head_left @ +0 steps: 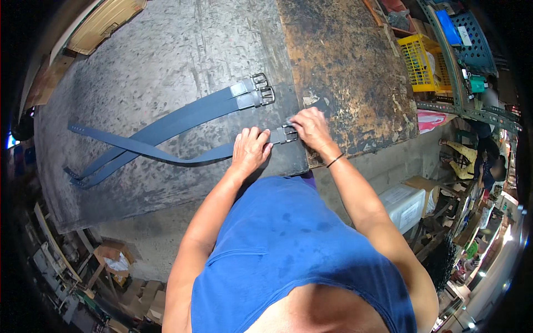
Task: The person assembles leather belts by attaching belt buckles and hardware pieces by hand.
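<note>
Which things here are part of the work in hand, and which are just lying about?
In hand:
- left hand pressing the near belt
- right hand at its buckle
- worktable

Lying about:
- two more belts farther back, buckles side by side
- yellow crate
- white box on the floor
- wooden stool
</note>
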The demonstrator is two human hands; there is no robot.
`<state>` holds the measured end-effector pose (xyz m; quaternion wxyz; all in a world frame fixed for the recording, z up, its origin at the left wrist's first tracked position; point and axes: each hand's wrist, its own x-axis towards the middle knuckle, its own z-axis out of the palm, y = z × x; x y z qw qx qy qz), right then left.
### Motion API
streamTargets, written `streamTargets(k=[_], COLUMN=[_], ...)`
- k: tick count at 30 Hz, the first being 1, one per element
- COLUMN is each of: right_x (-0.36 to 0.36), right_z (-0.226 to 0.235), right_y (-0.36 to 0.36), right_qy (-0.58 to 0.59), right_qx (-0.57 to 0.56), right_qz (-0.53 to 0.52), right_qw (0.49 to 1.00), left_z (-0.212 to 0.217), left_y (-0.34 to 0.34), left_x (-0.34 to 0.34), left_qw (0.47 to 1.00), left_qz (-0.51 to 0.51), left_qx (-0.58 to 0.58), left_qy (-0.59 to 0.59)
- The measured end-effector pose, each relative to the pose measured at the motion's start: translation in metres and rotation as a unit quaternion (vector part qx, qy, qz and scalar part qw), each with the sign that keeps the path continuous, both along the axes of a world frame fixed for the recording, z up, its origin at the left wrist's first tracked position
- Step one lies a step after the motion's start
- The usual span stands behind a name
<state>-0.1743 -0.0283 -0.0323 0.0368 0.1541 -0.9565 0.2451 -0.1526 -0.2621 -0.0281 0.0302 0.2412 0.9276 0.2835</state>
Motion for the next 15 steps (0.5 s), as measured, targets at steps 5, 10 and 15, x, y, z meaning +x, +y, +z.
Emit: streamTargets(k=[5,10,15], right_x=[0.000,-0.001,0.000], right_z=[0.003,-0.001,0.006], right_y=[-0.015,-0.004,-0.002], right_qy=[0.026,0.018,0.015], right_qx=[-0.004,-0.009,0.009], right_qz=[0.032,0.020,0.025], right_qw=[0.999,1.000,1.000], left_z=[0.001,0.000,0.002], left_y=[-0.003,-0.002,0.000], left_x=[0.003,0.001,0.002], left_qw=[1.000,1.000,1.000], left_qz=[0.009,0.001,0.003], left_qx=[0.004,-0.006,-0.006], left_qy=[0.002,-0.005,-0.001])
